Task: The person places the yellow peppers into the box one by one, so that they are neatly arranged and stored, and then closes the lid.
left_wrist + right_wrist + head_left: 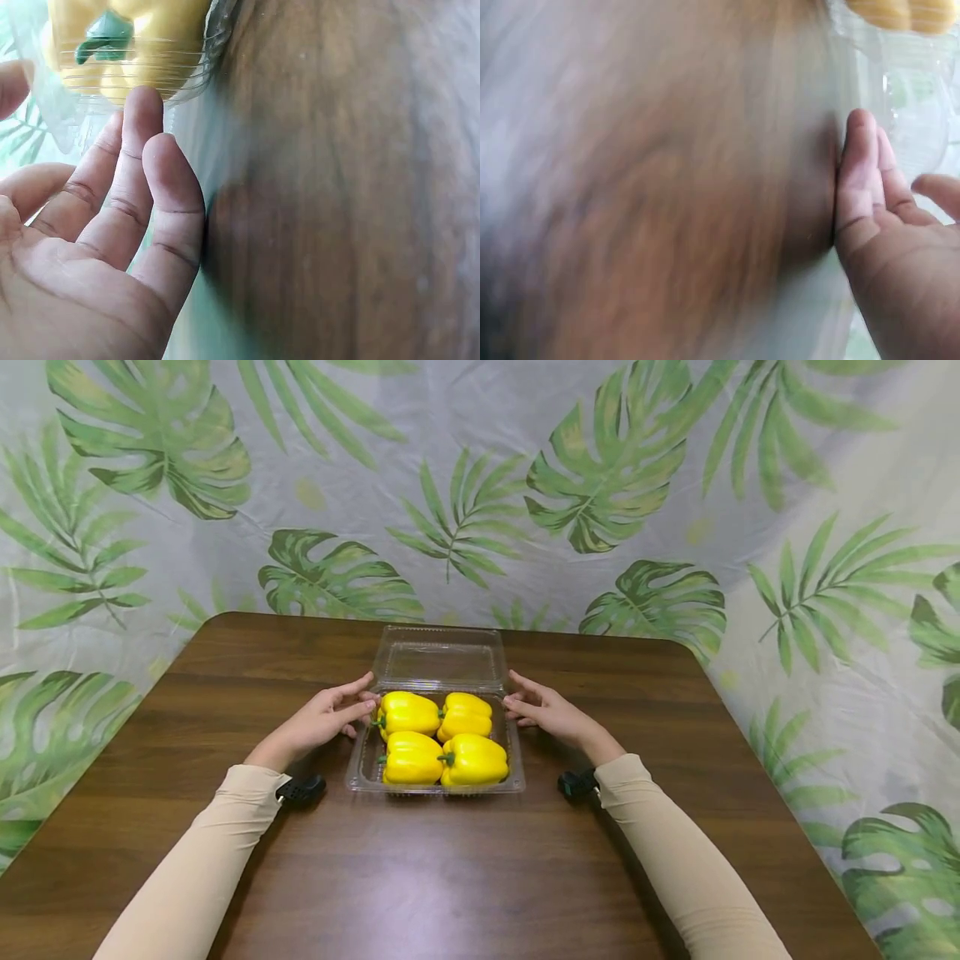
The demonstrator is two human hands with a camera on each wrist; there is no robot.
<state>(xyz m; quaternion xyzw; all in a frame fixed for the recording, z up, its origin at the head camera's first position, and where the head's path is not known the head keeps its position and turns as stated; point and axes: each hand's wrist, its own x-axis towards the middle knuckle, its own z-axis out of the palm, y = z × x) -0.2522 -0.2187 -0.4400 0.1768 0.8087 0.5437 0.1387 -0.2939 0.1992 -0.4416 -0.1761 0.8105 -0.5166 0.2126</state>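
A clear plastic clamshell container (362, 768) stands on the table with its lid (442, 662) folded back away from me. Inside sit several yellow bell peppers (474, 762) in two rows, some with a green stem (109, 37) showing. My left hand (318, 720) is at the container's left side, fingers fairly straight, fingertips right at the ribbed wall. On the opposite side, my right hand (561, 717) has its fingers extended beside the wall near the lid hinge. Neither hand curls round the container.
The container rests on a dark brown wooden table (390, 877). Behind the table hangs a pale cloth (480, 410) printed with green leaves. A black device (302, 791) is strapped at the left wrist, and a similar one (576, 785) at the right.
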